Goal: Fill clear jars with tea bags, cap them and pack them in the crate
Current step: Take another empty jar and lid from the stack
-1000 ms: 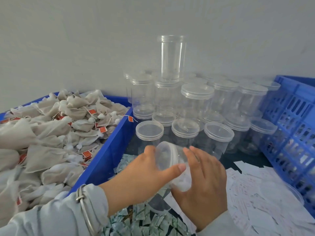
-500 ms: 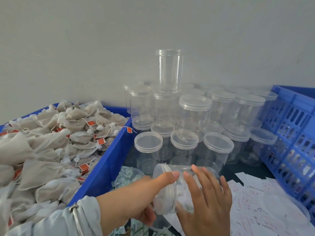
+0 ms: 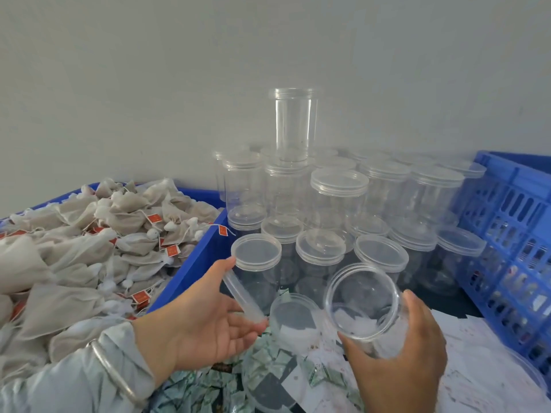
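My right hand [image 3: 396,374] grips a clear empty jar [image 3: 362,305] around its body, with the open mouth tilted up toward me. My left hand [image 3: 196,323] holds the jar's clear lid [image 3: 243,298] on edge between thumb and fingers, apart from the jar. Beige tea bags [image 3: 77,251] with red tags fill the blue bin [image 3: 196,260] at the left. The blue slotted crate [image 3: 512,234] stands at the right.
Many capped clear jars [image 3: 337,204] are stacked in tiers against the white wall, with one tall uncapped jar [image 3: 293,123] on top. Small green-white sachets [image 3: 268,368] and white paper slips [image 3: 483,365] cover the surface under my hands. Another clear lid [image 3: 293,317] lies between my hands.
The lid has come off the jar. My left hand drew it away to the left, and my right hand turned the jar's mouth upward.
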Demonstrator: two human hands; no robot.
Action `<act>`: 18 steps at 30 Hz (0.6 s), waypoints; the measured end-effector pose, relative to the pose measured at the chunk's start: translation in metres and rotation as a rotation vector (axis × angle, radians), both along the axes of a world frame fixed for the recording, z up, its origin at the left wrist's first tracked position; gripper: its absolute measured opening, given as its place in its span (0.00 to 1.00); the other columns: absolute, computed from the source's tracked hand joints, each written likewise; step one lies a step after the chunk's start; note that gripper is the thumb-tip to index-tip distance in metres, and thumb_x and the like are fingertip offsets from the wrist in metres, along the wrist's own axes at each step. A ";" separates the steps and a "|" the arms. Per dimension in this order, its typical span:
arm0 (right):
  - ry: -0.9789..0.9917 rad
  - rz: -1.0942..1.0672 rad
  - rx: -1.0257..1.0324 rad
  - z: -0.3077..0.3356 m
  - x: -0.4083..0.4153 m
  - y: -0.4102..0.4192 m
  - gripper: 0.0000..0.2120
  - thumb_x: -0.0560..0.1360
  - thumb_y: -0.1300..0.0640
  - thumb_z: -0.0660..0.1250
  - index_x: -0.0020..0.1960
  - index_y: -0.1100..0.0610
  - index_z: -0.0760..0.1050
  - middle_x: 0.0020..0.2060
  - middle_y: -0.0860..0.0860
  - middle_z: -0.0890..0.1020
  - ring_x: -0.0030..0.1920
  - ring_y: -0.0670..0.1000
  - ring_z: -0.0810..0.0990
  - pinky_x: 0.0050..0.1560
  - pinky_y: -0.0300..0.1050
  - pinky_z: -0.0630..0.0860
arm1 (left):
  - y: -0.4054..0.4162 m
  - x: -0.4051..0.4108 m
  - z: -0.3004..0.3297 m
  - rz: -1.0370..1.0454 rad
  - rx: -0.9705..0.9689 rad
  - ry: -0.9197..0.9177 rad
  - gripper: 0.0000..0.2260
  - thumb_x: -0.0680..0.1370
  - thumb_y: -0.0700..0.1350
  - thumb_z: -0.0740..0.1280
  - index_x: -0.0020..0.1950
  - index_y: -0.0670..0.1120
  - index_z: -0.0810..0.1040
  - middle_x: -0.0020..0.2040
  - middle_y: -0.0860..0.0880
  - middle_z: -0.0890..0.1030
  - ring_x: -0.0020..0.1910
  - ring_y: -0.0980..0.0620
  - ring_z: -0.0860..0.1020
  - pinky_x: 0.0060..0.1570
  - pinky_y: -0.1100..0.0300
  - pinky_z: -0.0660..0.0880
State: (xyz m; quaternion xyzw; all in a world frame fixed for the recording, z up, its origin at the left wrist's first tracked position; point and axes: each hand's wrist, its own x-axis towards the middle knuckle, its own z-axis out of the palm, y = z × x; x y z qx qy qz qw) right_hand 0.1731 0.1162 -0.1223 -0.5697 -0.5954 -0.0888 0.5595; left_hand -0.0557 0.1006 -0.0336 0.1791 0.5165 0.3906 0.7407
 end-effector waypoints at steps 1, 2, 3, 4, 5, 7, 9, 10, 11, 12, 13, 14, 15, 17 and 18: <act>-0.004 0.024 0.012 -0.001 -0.003 -0.002 0.55 0.44 0.57 0.86 0.66 0.58 0.64 0.59 0.63 0.77 0.61 0.59 0.71 0.59 0.66 0.69 | 0.000 0.002 0.000 -0.002 0.011 -0.001 0.32 0.78 0.61 0.59 0.66 0.33 0.69 0.51 0.33 0.81 0.36 0.44 0.81 0.31 0.58 0.80; -0.004 0.044 0.014 -0.002 -0.006 -0.004 0.54 0.45 0.55 0.85 0.66 0.58 0.64 0.59 0.63 0.77 0.61 0.58 0.71 0.59 0.67 0.69 | 0.000 0.003 0.000 0.002 0.025 0.008 0.27 0.80 0.56 0.59 0.64 0.33 0.72 0.51 0.33 0.81 0.37 0.43 0.82 0.31 0.58 0.80; -0.005 0.067 0.008 -0.003 -0.008 -0.005 0.53 0.46 0.53 0.85 0.66 0.58 0.64 0.60 0.62 0.77 0.61 0.57 0.71 0.59 0.68 0.70 | 0.001 0.005 -0.001 0.017 0.035 0.029 0.21 0.81 0.49 0.59 0.62 0.32 0.73 0.50 0.33 0.81 0.37 0.43 0.83 0.30 0.58 0.80; -0.006 0.085 0.001 -0.002 -0.010 -0.007 0.52 0.47 0.51 0.84 0.66 0.58 0.65 0.60 0.62 0.77 0.61 0.57 0.71 0.58 0.70 0.70 | 0.001 0.006 -0.002 0.036 0.045 0.058 0.16 0.81 0.43 0.60 0.60 0.31 0.73 0.48 0.33 0.81 0.37 0.42 0.84 0.29 0.58 0.80; -0.003 0.100 -0.007 -0.002 -0.011 -0.009 0.52 0.47 0.50 0.84 0.66 0.57 0.64 0.60 0.62 0.77 0.61 0.57 0.71 0.57 0.71 0.70 | 0.001 0.006 -0.003 0.053 0.051 0.083 0.12 0.81 0.38 0.60 0.58 0.30 0.74 0.45 0.33 0.82 0.37 0.42 0.84 0.28 0.57 0.80; 0.004 0.117 -0.016 -0.003 -0.011 -0.009 0.53 0.46 0.53 0.85 0.66 0.57 0.64 0.60 0.62 0.77 0.61 0.57 0.71 0.56 0.71 0.71 | 0.001 0.007 -0.003 0.067 0.055 0.117 0.09 0.79 0.33 0.60 0.56 0.30 0.75 0.42 0.35 0.82 0.36 0.42 0.84 0.30 0.56 0.81; 0.004 0.122 -0.028 0.001 -0.011 -0.010 0.54 0.45 0.55 0.86 0.66 0.57 0.64 0.59 0.62 0.77 0.60 0.59 0.72 0.56 0.71 0.71 | 0.001 0.007 -0.004 0.060 0.055 0.149 0.08 0.79 0.32 0.61 0.56 0.30 0.76 0.45 0.35 0.81 0.39 0.42 0.84 0.33 0.54 0.82; 0.012 0.114 -0.021 -0.001 -0.011 -0.009 0.54 0.45 0.55 0.85 0.66 0.58 0.64 0.59 0.63 0.77 0.60 0.60 0.73 0.55 0.71 0.71 | 0.001 0.007 -0.004 0.053 0.055 0.166 0.08 0.79 0.32 0.61 0.56 0.31 0.76 0.49 0.35 0.80 0.40 0.42 0.84 0.35 0.53 0.82; 0.012 0.109 -0.029 -0.001 -0.011 -0.009 0.54 0.45 0.55 0.85 0.66 0.58 0.64 0.59 0.63 0.77 0.59 0.61 0.74 0.55 0.71 0.71 | 0.001 0.007 -0.004 0.046 0.054 0.181 0.08 0.79 0.32 0.61 0.56 0.32 0.76 0.51 0.35 0.80 0.40 0.42 0.84 0.36 0.53 0.82; 0.018 0.105 -0.037 0.000 -0.011 -0.009 0.54 0.45 0.55 0.85 0.66 0.57 0.64 0.59 0.62 0.77 0.59 0.61 0.74 0.55 0.70 0.72 | 0.001 0.008 -0.004 0.041 0.052 0.193 0.08 0.79 0.33 0.61 0.56 0.32 0.76 0.52 0.36 0.80 0.40 0.42 0.84 0.36 0.53 0.82; 0.027 0.105 -0.042 -0.001 -0.010 -0.009 0.54 0.45 0.54 0.85 0.66 0.57 0.64 0.60 0.62 0.77 0.60 0.62 0.74 0.55 0.70 0.72 | 0.001 0.008 -0.004 0.035 0.053 0.200 0.08 0.79 0.33 0.61 0.56 0.33 0.76 0.53 0.36 0.80 0.41 0.42 0.84 0.36 0.53 0.82; 0.028 0.112 -0.051 -0.001 -0.008 -0.008 0.54 0.45 0.52 0.85 0.66 0.56 0.64 0.60 0.61 0.77 0.60 0.62 0.74 0.55 0.70 0.72 | 0.001 0.008 -0.004 0.030 0.054 0.208 0.08 0.79 0.33 0.61 0.56 0.33 0.76 0.53 0.37 0.80 0.41 0.42 0.84 0.36 0.54 0.82; 0.018 0.107 -0.059 0.001 -0.009 -0.009 0.53 0.46 0.50 0.85 0.66 0.56 0.65 0.60 0.61 0.77 0.60 0.61 0.74 0.55 0.70 0.72 | 0.001 0.008 -0.003 0.025 0.056 0.216 0.09 0.79 0.32 0.61 0.56 0.34 0.76 0.54 0.37 0.80 0.42 0.43 0.84 0.37 0.54 0.82; 0.024 0.100 -0.067 0.004 -0.015 -0.014 0.52 0.47 0.46 0.82 0.66 0.58 0.66 0.60 0.62 0.77 0.61 0.60 0.74 0.58 0.66 0.71 | 0.001 0.007 -0.003 0.018 0.064 0.230 0.09 0.79 0.32 0.60 0.56 0.34 0.76 0.54 0.37 0.80 0.43 0.43 0.84 0.39 0.53 0.81; 0.031 0.098 -0.073 0.006 -0.018 -0.016 0.51 0.47 0.47 0.82 0.65 0.60 0.67 0.59 0.62 0.78 0.60 0.61 0.74 0.58 0.64 0.71 | 0.001 0.007 -0.002 0.020 0.071 0.234 0.09 0.79 0.31 0.60 0.56 0.34 0.76 0.54 0.37 0.80 0.44 0.43 0.84 0.40 0.53 0.81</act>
